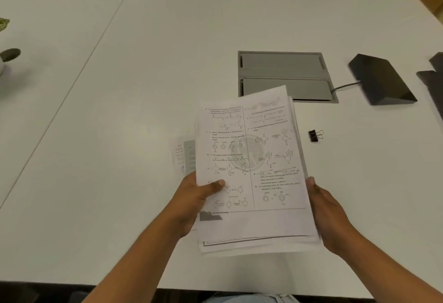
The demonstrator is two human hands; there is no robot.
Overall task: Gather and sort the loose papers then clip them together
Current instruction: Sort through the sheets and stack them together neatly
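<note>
Both hands held the paper stack (254,170) above the worktop (119,111): left hand (191,204) pinching one side, right hand (328,214) cupping the other. Binder clip (315,135) lay right of the stack, nearer the right hand; stray sheets (183,156) remained left.

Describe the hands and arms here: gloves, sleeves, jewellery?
Both are bare: the left hand and right hand have no gloves, rings or watch visible. The forearms are uncovered to the frame edge, so no sleeves show. Short fingernails, no markings.
</note>
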